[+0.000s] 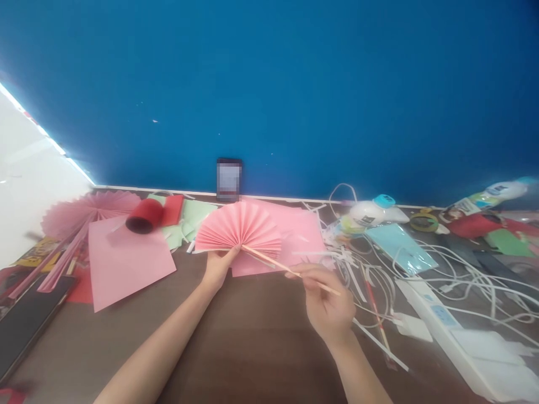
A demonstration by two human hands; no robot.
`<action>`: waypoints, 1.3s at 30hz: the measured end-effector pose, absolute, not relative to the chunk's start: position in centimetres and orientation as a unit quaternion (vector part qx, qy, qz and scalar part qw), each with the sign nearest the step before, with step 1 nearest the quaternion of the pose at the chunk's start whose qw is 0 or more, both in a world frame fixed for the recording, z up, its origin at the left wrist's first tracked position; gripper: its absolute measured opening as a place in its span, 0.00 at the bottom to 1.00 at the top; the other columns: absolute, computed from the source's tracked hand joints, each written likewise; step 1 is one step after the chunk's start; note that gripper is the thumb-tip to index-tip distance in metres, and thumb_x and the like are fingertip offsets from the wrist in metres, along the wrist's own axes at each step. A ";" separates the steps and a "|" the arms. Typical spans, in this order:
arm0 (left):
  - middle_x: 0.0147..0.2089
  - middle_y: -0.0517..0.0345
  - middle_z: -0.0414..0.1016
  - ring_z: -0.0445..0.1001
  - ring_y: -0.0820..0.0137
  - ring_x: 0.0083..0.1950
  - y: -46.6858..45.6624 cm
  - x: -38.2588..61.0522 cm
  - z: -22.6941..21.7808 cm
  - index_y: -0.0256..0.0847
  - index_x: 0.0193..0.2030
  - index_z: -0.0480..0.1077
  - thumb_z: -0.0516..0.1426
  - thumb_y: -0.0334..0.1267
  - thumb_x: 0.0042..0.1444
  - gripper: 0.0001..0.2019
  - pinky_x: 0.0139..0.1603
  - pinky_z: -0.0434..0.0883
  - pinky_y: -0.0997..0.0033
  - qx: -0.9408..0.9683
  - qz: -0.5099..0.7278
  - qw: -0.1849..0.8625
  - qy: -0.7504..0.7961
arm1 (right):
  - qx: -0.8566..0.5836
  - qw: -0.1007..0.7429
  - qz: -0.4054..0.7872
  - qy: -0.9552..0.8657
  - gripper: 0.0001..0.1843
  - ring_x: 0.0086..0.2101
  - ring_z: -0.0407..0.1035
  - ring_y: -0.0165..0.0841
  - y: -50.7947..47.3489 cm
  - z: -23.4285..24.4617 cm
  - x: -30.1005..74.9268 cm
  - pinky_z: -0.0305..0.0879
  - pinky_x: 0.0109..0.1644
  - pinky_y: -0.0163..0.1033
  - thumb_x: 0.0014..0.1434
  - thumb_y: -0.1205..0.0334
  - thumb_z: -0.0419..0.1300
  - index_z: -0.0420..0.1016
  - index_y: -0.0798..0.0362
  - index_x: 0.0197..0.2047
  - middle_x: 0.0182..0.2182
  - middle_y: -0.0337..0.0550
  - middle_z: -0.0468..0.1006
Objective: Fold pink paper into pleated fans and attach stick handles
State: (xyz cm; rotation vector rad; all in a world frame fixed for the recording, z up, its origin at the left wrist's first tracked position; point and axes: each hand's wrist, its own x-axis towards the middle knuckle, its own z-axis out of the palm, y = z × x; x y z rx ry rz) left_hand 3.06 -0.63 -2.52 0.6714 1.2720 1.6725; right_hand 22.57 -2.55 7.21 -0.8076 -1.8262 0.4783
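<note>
A pleated pink paper fan (239, 227) is spread open above the brown table (236, 336). My left hand (219, 265) pinches the fan at its lower centre, where the folds meet. My right hand (326, 300) is closed on a thin wooden stick (290, 271) that runs from the fan's centre down to the right. A pink paper sheet (301, 230) lies behind the fan.
A larger pink sheet (124, 261), a red paper roll (144, 216) and another pink fan (86, 210) lie to the left. At the right are a glue bottle (374, 212), a light blue sheet (400, 247), tangled white cables (463, 280) and a power strip (446, 325). A phone (228, 179) leans on the blue wall.
</note>
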 end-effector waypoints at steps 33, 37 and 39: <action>0.48 0.44 0.73 0.70 0.59 0.52 -1.1 3.3 -1.8 0.35 0.49 0.68 0.64 0.41 0.41 0.26 0.56 0.64 0.59 0.308 0.640 0.443 0.547 | -0.255 0.392 0.042 -0.883 0.09 0.35 0.73 0.33 -4.8 9.1 23.1 0.74 0.38 0.38 0.56 0.73 0.56 0.70 0.55 0.41 0.35 0.47 0.78; 0.47 0.44 0.73 0.71 0.59 0.51 -0.9 3.3 -1.8 0.35 0.50 0.67 0.64 0.41 0.42 0.27 0.55 0.65 0.59 0.297 0.645 0.452 0.539 | -0.280 0.443 0.009 -0.852 0.12 0.35 0.74 0.33 -4.9 7.9 23.4 0.74 0.39 0.37 0.55 0.70 0.59 0.71 0.53 0.44 0.33 0.45 0.79; 0.49 0.44 0.73 0.69 0.59 0.53 -0.9 3.3 -1.8 0.35 0.51 0.66 0.63 0.41 0.43 0.27 0.56 0.64 0.58 0.293 0.658 0.460 0.519 | -0.284 0.463 0.020 -0.840 0.13 0.35 0.74 0.34 -5.0 7.4 23.7 0.74 0.38 0.38 0.55 0.69 0.59 0.71 0.52 0.45 0.33 0.44 0.80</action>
